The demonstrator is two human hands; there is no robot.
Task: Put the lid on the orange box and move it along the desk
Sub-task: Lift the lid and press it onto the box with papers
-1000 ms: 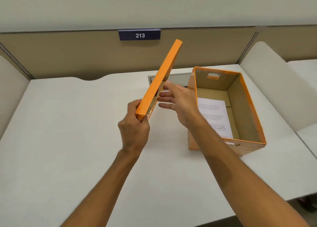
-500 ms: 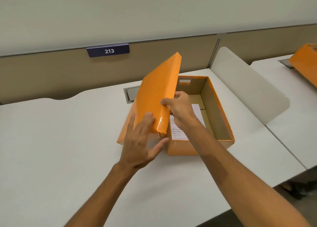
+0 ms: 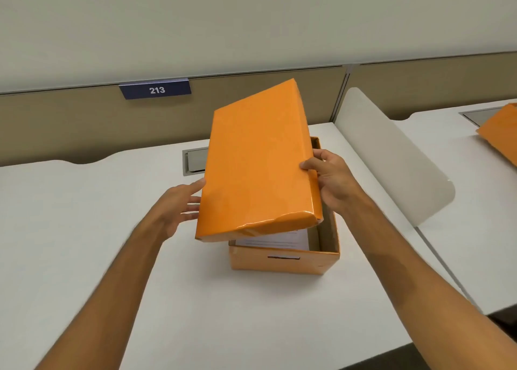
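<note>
The orange lid (image 3: 257, 162) hovers tilted over the orange box (image 3: 282, 260), top face up, shifted a little to the left of the box. My right hand (image 3: 330, 179) grips the lid's right edge, thumb on top. My left hand (image 3: 179, 204) has its fingers spread, the fingertips touching the lid's left edge. The box stands on the white desk (image 3: 84, 243); a white printed sheet (image 3: 277, 239) shows inside it under the lid's near edge. Most of the box's inside is hidden by the lid.
A grey cable hatch (image 3: 194, 161) is set into the desk behind the lid. A curved white divider (image 3: 391, 157) stands right of the box. Another orange box (image 3: 500, 134) sits on the neighbouring desk at far right. A sign reading 213 (image 3: 155, 90) hangs on the partition.
The lid has turned from edge-on and upright beside the box to nearly flat above it. My right hand moved to its right edge; my left hand let go and spread open.
</note>
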